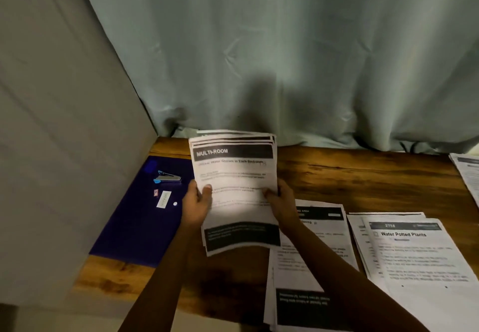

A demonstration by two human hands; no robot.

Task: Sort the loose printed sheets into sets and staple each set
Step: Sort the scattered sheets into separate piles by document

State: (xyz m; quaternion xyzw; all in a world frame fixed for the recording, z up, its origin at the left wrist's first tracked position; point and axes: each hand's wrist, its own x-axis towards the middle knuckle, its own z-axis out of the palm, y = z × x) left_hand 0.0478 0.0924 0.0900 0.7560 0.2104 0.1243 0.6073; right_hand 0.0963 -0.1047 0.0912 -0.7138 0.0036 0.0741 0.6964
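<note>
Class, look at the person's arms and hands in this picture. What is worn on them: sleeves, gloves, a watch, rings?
Nothing worn shows. The left hand and right hand are ungloved, and no ring can be made out in the dim light. The left forearm and right forearm are uncovered to the picture's bottom edge: no sleeve, watch or bracelet in view.

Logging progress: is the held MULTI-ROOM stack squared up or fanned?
Fanned: the MULTI-ROOM stack shows offset top edges; left hand and right hand grip it.

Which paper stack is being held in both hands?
The stack headed MULTI-ROOM, gripped at its sides by the left hand and right hand; the Water Potted Plants pile and the rest lie on the table.
</note>
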